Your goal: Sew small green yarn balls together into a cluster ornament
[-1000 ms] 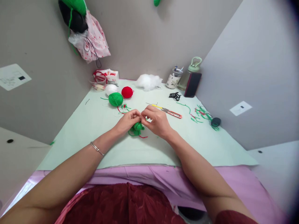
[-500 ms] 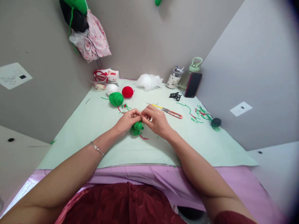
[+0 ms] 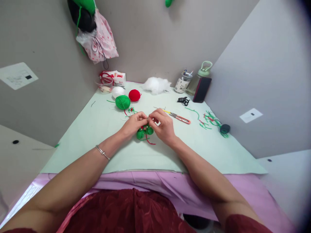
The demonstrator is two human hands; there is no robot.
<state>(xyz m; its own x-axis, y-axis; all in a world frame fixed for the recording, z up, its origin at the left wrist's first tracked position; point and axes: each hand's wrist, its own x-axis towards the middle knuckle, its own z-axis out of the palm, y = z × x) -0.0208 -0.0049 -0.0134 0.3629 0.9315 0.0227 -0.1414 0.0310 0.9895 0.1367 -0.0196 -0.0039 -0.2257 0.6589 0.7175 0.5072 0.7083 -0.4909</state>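
Both hands meet at center of the pale green mat (image 3: pixel 97 136), working on a small green crochet piece (image 3: pixel 143 132). Left hand (image 3: pixel 133 123) w/ fingers curled, pinching top of the piece from the left side; right hand (image 3: pixel 163 124) also curled in a pinch grip at the piece's upper right, fingertips of both hands nearly touching over it. Can't tell if a needle or hook is in the right pinch, too small. Piece sits on the mat just under the fingertips, w/ a short red yarn tail (image 3: pixel 150 141) trailing out toward the person. Silver bracelet (image 3: pixel 102 152) on left wrist. Behind the hands: green yarn ball (image 3: pixel 122 102), red yarn ball (image 3: pixel 134 95) and white yarn ball (image 3: pixel 117 92) close together, left of center. Red-handled snips (image 3: pixel 179 118) lie just beyond right hand, apart from it. Yarn scraps (image 3: pixel 209 120), green + red, scattered at right near a dark small spool (image 3: pixel 224 128). White stuffing tuft (image 3: pixel 156 85) at mat's far edge, cup w/ pens (image 3: pixel 181 84), green-lid bottle (image 3: pixel 200 77) and dark phone (image 3: pixel 202 89) at far right corner. Black hair clip (image 3: pixel 182 101) near them. Pink dotted bag (image 3: pixel 100 40) hangs on the wall upper left.
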